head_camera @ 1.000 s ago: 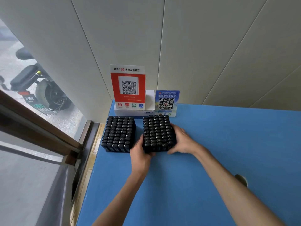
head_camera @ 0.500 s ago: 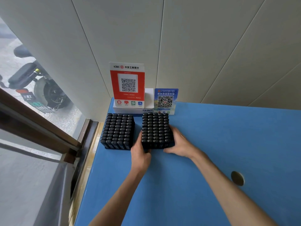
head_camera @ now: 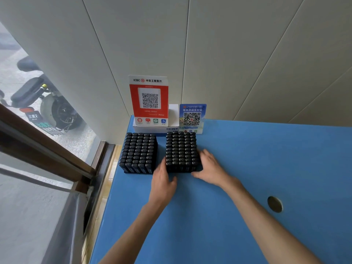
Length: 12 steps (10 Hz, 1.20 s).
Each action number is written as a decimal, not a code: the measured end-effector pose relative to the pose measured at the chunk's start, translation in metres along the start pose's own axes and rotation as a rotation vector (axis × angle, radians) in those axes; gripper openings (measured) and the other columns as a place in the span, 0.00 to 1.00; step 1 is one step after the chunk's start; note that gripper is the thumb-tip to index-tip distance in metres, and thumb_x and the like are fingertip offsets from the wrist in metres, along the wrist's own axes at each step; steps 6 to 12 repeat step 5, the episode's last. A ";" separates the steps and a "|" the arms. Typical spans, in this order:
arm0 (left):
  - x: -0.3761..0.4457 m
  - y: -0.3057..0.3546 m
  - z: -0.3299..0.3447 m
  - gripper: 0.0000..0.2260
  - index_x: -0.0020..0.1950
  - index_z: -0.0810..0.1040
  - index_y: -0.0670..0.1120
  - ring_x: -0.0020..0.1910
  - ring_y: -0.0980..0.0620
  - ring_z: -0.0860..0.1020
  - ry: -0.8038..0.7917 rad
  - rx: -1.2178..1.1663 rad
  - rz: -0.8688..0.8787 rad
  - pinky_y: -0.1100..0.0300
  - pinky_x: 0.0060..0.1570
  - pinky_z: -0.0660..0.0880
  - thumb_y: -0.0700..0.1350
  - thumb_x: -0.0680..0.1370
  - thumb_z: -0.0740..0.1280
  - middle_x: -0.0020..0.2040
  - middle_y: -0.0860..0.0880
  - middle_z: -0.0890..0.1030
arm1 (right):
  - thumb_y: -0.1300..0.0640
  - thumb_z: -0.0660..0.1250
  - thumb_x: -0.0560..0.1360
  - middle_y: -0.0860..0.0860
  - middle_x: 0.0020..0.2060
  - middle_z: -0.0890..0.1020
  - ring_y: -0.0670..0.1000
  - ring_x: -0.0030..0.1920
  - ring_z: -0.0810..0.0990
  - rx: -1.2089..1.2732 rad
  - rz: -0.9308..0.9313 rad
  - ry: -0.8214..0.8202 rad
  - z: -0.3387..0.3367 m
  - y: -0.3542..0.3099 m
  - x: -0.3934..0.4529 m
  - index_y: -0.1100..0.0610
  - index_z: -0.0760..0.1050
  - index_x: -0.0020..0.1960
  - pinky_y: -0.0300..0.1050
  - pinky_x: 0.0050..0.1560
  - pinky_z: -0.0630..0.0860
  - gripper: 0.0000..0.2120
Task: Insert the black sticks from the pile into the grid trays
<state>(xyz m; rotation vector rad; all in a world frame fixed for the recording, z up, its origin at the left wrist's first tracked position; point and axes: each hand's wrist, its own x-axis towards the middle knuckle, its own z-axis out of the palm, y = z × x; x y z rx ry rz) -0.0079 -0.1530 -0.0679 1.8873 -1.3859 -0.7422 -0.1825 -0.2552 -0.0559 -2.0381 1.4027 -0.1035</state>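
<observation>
The blue table fills the room's near side, its far edge against the pale wall panels. Two grid trays packed with black sticks stand at the far left corner: the left tray alone, the right tray between the person's hands. The sticks stand upright, long axis vertical, capped ends up. The left hand presses the tray's near-left corner, fingers loosely curled against its side; the right hand cups the right side, fingers laid along it. Since a second ago the right tray has slid farther back, toward the red QR sign and blue QR sign just behind. A round hole sits well right.
</observation>
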 end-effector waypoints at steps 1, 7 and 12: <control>-0.005 0.004 -0.008 0.28 0.73 0.68 0.43 0.55 0.45 0.74 -0.034 0.140 0.018 0.62 0.46 0.64 0.35 0.72 0.67 0.57 0.45 0.77 | 0.51 0.74 0.70 0.53 0.55 0.74 0.56 0.62 0.74 -0.116 -0.011 0.020 -0.002 -0.004 -0.010 0.56 0.71 0.63 0.51 0.61 0.73 0.25; -0.032 0.016 -0.048 0.14 0.66 0.78 0.48 0.56 0.49 0.79 -0.113 0.540 0.162 0.55 0.45 0.76 0.47 0.82 0.61 0.58 0.51 0.81 | 0.49 0.62 0.80 0.49 0.57 0.78 0.55 0.54 0.79 -0.290 -0.034 0.167 -0.015 -0.014 -0.058 0.52 0.77 0.64 0.47 0.56 0.70 0.15; -0.032 0.016 -0.048 0.14 0.66 0.78 0.48 0.56 0.49 0.79 -0.113 0.540 0.162 0.55 0.45 0.76 0.47 0.82 0.61 0.58 0.51 0.81 | 0.49 0.62 0.80 0.49 0.57 0.78 0.55 0.54 0.79 -0.290 -0.034 0.167 -0.015 -0.014 -0.058 0.52 0.77 0.64 0.47 0.56 0.70 0.15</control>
